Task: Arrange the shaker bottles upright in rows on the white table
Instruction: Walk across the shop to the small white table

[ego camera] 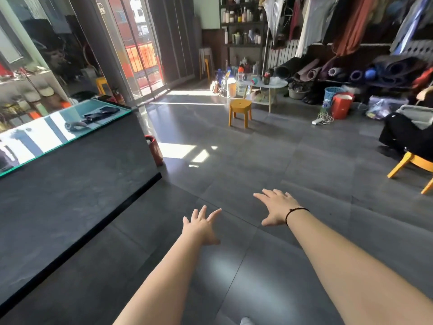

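Note:
Both my arms reach forward over the grey tiled floor. My left hand point(201, 225) is open with fingers spread and holds nothing. My right hand point(276, 207), with a dark string at the wrist, is also open and empty. Far across the room stands a low white table point(280, 83) with a lower shelf. Several bottles point(266, 77) stand on it, and more bottles point(230, 86) crowd the floor to its left. Both hands are far from the table.
A dark counter with a glass top point(70, 127) runs along my left. A red extinguisher point(154, 148) stands at its corner. An orange stool point(240, 111) sits before the white table. Another orange chair point(412, 165) holds dark clothes at right. Rolled mats, baskets and hanging clothes line the far wall.

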`<state>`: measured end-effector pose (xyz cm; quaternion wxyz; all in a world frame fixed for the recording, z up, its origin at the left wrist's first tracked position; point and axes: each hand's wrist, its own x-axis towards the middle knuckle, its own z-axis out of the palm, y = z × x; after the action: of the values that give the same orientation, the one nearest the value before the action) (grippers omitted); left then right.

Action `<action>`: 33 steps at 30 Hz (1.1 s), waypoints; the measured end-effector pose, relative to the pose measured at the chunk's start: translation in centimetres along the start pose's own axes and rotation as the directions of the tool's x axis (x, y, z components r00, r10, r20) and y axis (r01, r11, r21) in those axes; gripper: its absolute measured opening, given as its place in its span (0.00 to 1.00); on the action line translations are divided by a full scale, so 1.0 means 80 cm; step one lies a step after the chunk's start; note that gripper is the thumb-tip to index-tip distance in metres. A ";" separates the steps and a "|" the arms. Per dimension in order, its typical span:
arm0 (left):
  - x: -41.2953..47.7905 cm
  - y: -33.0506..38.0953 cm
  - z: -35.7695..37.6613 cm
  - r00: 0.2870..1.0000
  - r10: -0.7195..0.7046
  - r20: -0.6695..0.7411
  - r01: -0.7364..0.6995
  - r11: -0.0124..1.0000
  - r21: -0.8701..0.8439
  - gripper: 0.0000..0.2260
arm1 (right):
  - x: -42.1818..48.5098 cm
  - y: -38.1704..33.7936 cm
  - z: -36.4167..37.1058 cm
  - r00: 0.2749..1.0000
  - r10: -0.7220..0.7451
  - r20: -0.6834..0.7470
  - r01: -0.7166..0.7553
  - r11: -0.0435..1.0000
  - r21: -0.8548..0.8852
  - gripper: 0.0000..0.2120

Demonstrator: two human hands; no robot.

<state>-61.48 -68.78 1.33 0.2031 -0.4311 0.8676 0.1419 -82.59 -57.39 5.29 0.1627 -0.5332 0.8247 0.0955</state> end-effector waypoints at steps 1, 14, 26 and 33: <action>0.024 0.007 -0.021 1.000 0.008 -0.015 -0.008 1.000 -0.009 0.45 | 0.023 0.012 -0.016 1.000 -0.001 -0.006 0.001 1.000 -0.004 0.44; 0.330 0.047 -0.161 0.995 0.059 0.074 -0.059 0.998 -0.005 0.42 | 0.320 0.123 -0.110 0.996 0.039 0.080 -0.041 0.999 0.012 0.43; 0.683 0.085 -0.377 0.982 0.176 0.069 -0.178 0.984 0.023 0.42 | 0.631 0.233 -0.249 0.986 0.130 0.108 -0.142 0.984 0.109 0.40; 0.826 0.116 -0.431 0.971 0.199 0.131 -0.205 0.978 0.034 0.41 | 0.776 0.299 -0.287 0.973 0.146 0.179 -0.169 0.978 0.119 0.40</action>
<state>-112.99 -123.48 0.86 0.2522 -0.3259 0.8954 0.1685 -131.65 -107.79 3.24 0.2591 -0.4438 0.8522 0.0979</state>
